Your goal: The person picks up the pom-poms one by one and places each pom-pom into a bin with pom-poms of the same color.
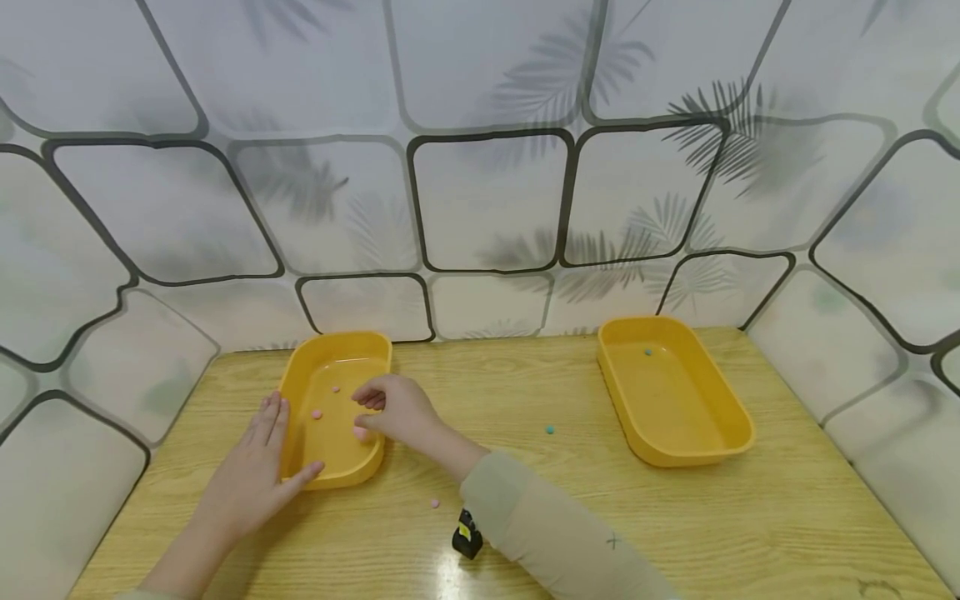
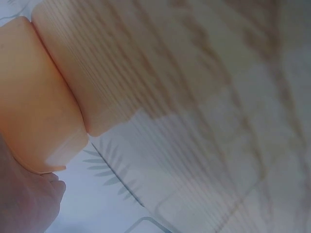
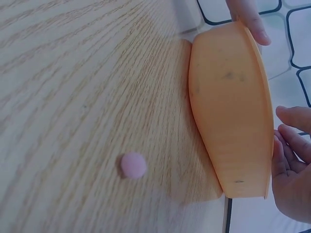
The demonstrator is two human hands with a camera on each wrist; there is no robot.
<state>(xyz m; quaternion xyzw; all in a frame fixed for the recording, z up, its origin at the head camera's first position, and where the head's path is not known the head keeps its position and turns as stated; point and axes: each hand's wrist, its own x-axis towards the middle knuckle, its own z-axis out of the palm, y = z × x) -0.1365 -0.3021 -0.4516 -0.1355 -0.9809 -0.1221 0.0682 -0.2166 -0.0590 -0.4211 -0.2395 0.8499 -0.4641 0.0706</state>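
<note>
Down by the sleeve (image 1: 555, 533), a pink ball (image 1: 434, 503) lies alone on the table (image 1: 675, 517), well behind the fingers. Right hand (image 1: 393, 410) hangs over the near yellow tray (image 1: 336, 354), fingers curled; I cannot tell if they pinch anything. Two pink balls (image 1: 317, 413) sit just past those fingertips. Left hand (image 1: 251, 467) lies flat, thumb touching the tray's rim. A nudge there could slide the tray, and the balls might roll.
</note>
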